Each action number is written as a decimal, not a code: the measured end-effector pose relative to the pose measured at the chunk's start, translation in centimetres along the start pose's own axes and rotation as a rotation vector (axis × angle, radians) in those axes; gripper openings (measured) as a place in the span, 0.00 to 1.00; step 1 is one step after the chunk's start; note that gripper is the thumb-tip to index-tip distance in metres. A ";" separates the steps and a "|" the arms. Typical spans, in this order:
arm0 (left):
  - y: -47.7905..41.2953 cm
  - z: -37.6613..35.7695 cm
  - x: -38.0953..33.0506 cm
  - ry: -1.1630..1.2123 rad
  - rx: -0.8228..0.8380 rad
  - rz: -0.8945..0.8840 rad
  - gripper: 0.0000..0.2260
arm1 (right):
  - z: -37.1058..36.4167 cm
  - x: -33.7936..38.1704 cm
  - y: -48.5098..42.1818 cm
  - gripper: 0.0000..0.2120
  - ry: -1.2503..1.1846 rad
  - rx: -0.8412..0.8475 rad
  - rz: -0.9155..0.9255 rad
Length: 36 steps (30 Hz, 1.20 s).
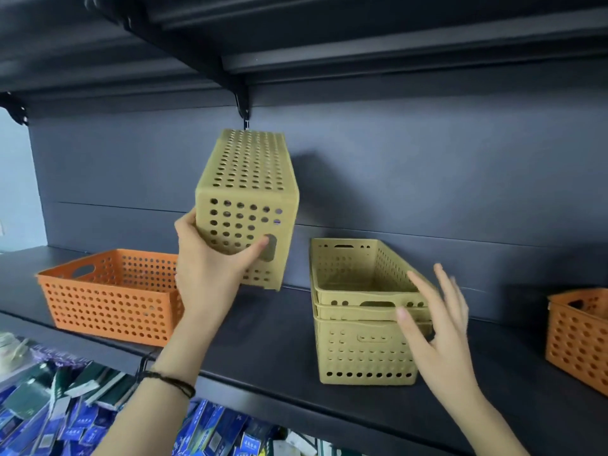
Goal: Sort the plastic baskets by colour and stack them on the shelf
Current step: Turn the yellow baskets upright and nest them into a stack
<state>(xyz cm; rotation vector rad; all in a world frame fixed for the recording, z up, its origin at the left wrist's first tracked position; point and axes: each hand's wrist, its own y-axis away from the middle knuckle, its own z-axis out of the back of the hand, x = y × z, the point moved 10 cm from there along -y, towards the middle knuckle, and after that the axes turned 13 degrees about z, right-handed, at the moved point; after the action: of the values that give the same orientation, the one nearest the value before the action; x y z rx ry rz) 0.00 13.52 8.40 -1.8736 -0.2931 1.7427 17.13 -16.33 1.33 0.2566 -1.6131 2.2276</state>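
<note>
On the dark shelf (269,343), three groups of baskets. Left: one orange basket (112,296), upright, mouth up, standing alone near the front edge. Centre-right: yellow stack (365,327), baskets nested one inside another, upright, mouth up; two rims show above the lowest body, so the count looks like three, though I cannot be sure. Far right: second orange basket (579,337), cut off by the frame edge, well apart from the stack.

Left hand (210,268) holds a yellow basket (246,205) up off the shelf, between the left orange basket and the stack. Basket is tipped over: perforated base faces up and toward the camera, short end wall with handle slot faces the viewer. Grip is on that end wall: thumb (258,248) pressed across the face just beside the slot, index finger around the left corner; other fingers hidden behind the basket. Lower edge of the basket appears clear of the shelf; contact cannot be confirmed.

Right hand (437,327) is empty, fingers spread and extended, palm turned toward the stack. It sits at the stack's front right corner, overlapping the rims in view; touching or just beside, I cannot tell. Slight blur on the fingertips.

Dark cord bracelet (167,381) on left wrist. Below the shelf, a jumble of blue and green packets (65,419).
</note>
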 end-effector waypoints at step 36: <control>6.2 -10.3 -4.8 0.276 0.381 0.047 0.36 | 2.9 5.3 -10.6 0.15 -0.176 -0.089 0.268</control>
<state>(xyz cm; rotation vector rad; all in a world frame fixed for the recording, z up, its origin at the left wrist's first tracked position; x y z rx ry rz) 8.00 3.40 9.15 -1.8134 0.1793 1.4229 16.35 -15.17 13.44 0.2286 -1.9352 2.3769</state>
